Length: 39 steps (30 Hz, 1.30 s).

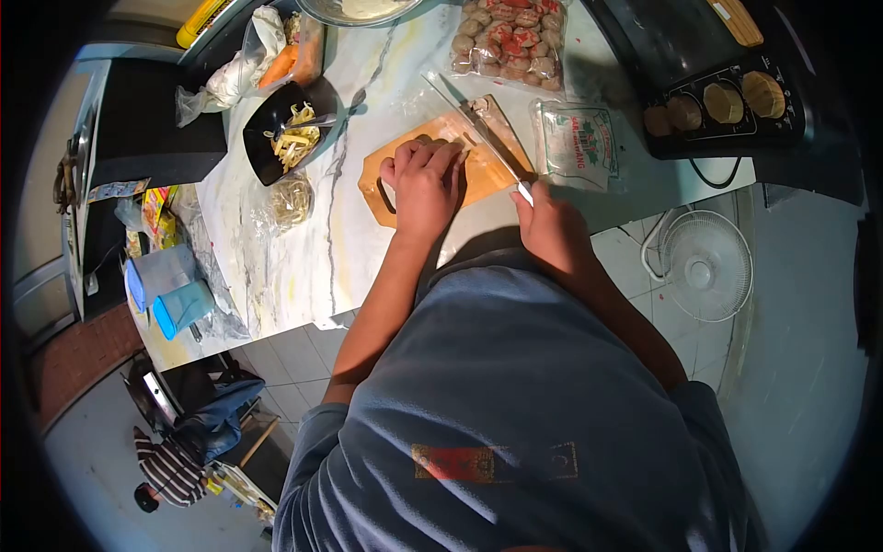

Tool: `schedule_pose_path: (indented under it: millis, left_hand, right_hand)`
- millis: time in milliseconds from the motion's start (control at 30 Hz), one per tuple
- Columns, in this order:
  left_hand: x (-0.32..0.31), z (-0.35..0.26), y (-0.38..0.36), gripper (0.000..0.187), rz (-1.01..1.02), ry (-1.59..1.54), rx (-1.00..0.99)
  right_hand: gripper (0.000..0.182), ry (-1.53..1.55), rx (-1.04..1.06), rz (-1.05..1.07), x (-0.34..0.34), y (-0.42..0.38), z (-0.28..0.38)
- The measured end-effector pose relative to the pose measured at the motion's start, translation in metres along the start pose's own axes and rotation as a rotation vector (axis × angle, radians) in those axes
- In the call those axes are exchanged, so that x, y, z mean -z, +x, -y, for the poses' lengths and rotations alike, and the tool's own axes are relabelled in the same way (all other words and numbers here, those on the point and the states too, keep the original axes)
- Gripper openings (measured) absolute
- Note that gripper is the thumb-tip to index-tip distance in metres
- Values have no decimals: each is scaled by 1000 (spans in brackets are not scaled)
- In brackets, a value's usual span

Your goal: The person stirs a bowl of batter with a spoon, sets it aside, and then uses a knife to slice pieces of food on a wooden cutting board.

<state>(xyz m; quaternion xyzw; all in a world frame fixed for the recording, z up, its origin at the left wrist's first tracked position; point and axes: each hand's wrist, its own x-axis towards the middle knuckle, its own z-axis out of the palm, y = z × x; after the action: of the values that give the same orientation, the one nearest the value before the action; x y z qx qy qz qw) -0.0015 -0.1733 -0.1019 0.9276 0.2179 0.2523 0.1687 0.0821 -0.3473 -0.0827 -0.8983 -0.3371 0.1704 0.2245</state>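
A wooden cutting board (379, 173) lies on the marble counter (303, 248). My left hand (425, 179) rests on the board with fingers curled over a small piece of food that I cannot identify. My right hand (550, 225) grips the handle of a long knife (478, 124), whose blade runs up and left across the board's far end. A few small food pieces (478, 104) sit by the blade near the board's top edge.
A black bowl (267, 138) with yellow strips and a utensil stands left of the board. A bag of meatballs (510, 41), a printed plastic bag (581, 143), carrots (290, 60), a black appliance with knobs (722, 101) and a floor fan (706, 267) surround the work area.
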Motion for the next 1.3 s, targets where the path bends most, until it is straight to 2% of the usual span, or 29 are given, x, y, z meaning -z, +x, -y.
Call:
schedule_pose_path:
  millis: [433,1300]
  left_hand:
    - [0,1,0,21,9,-5,-14]
    - [-2,3,0,23,-17,-8,-41]
  right_hand:
    - [32,108,19,61,3,1,7]
    - [31,31,-54,139,-4,7,13]
